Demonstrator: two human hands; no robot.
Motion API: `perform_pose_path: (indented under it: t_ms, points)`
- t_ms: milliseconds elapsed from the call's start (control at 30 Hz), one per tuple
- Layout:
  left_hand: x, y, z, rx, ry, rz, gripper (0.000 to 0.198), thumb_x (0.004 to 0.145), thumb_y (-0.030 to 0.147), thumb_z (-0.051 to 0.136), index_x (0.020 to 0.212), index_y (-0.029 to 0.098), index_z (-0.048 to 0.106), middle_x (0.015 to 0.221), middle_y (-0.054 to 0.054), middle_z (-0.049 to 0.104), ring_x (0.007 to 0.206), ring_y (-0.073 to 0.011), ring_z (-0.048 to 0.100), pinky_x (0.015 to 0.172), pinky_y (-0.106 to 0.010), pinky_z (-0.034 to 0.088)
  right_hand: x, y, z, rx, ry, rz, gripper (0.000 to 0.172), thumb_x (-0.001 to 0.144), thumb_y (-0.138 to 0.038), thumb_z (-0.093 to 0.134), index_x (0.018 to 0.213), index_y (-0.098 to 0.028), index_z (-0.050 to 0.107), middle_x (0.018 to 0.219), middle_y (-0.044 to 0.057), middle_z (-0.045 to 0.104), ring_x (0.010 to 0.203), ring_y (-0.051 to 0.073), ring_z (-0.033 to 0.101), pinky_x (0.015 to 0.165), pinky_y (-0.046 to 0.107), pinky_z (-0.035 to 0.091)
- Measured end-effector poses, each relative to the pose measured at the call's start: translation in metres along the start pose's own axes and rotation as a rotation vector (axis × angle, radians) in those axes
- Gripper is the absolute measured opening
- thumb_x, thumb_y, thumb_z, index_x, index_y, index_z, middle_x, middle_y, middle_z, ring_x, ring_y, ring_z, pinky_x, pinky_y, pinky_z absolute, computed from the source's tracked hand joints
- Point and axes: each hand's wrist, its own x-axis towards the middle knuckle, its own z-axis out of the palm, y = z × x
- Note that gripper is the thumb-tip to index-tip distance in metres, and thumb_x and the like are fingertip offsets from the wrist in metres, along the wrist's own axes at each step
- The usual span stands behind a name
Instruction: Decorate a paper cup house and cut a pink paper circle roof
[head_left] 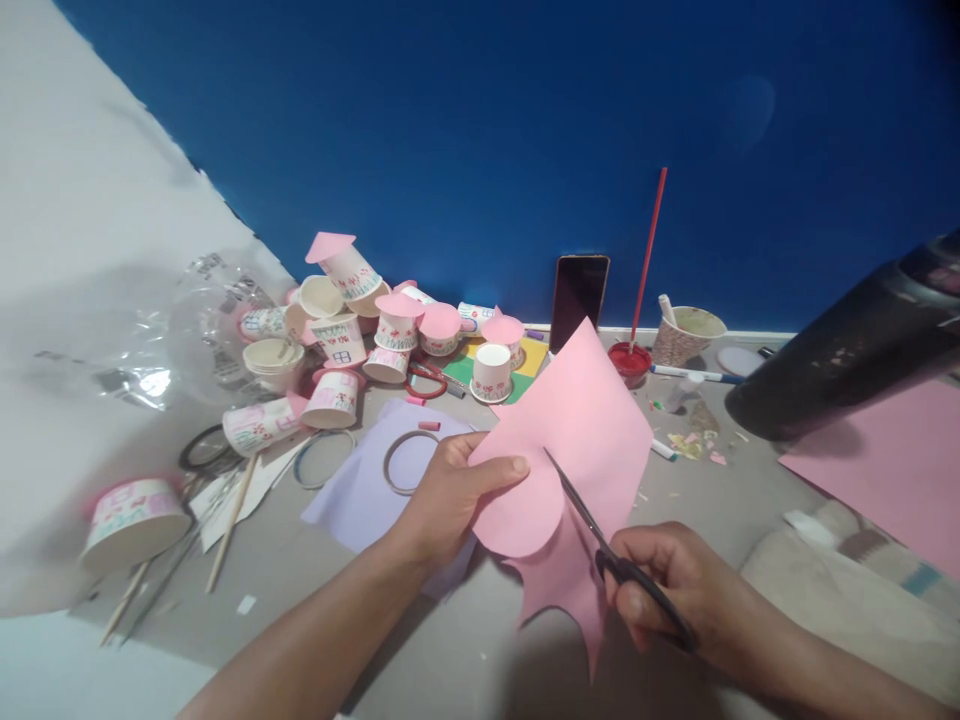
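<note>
A sheet of pink paper (592, 410) is held up over the table, pinched between the thumb and fingers of my left hand (450, 490). Its lower part curves into a rounded shape, partly cut free, and a jagged strip hangs below. My right hand (652, 590) grips black-handled scissors (585, 510), with fingers in the handle loops. The blades lie at the curved cut edge and point up and left, toward my left thumb. Part of my left fingers is hidden behind the paper.
Decorated paper cups (341, 340) with pink tops crowd the back left beside a plastic bag (165, 350). Lilac paper (352, 490) bears a tape roll (409, 462). A phone (581, 290) leans on the wall. A black bottle (832, 350) and pink paper (892, 470) lie right.
</note>
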Motion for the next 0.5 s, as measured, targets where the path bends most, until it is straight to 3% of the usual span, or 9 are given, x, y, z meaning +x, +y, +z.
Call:
perform_pose_path:
  t_ms: [500]
  points:
    - [-0.0023, 0.0028, -0.0011, 0.008, -0.019, 0.0, 0.028, 0.063, 0.029, 0.095, 0.078, 0.01, 0.08, 0.069, -0.006, 0.076, 0.057, -0.0148, 0.066, 0.055, -0.023, 0.048, -0.0017, -0.0058, 0.0, -0.026, 0.009, 0.004, 0.054, 0.067, -0.07, 0.075, 0.065, -0.02, 0.056, 0.053, -0.001, 0.056, 0.049, 0.01, 0.041, 0.048, 0.023, 0.03]
